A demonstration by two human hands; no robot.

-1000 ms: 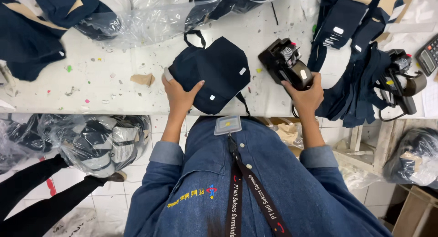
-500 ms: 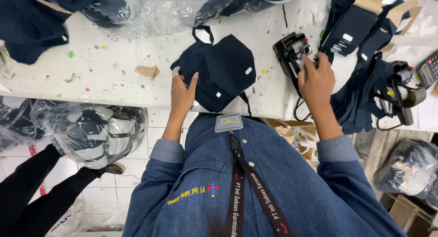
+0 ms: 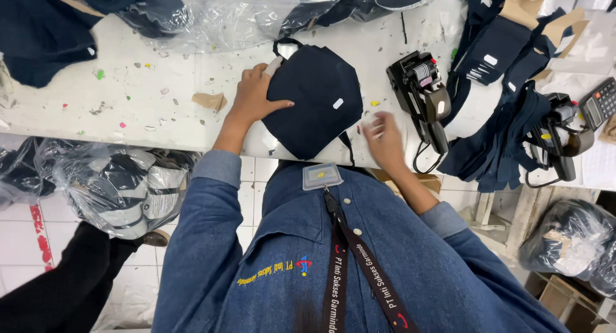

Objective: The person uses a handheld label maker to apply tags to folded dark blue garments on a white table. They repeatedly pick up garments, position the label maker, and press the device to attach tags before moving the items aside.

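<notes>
Right hand has left the label gun; left hand holds the dark cap flat on the table.

The left hand [image 3: 253, 102] stays pressed on the left side of the navy cap [image 3: 314, 108], fingers spread, as before. The cap lies at the near edge of the white table [image 3: 128, 108], a small white label on it. The right hand [image 3: 384, 140], half a second ago on the black label gun [image 3: 423, 95], now hovers loose and blurred between cap and gun, holding nothing.

Blurred hand, cropped edges

The right hand [image 3: 384, 139] is motion-blurred, so its finger pose cannot be told. The grey keypad calculator [image 3: 600, 102] and the dark navy folded garment [image 3: 38, 34] are cut by the edges; clear crinkled plastic bags [image 3: 212, 22] veil their dark contents.
</notes>
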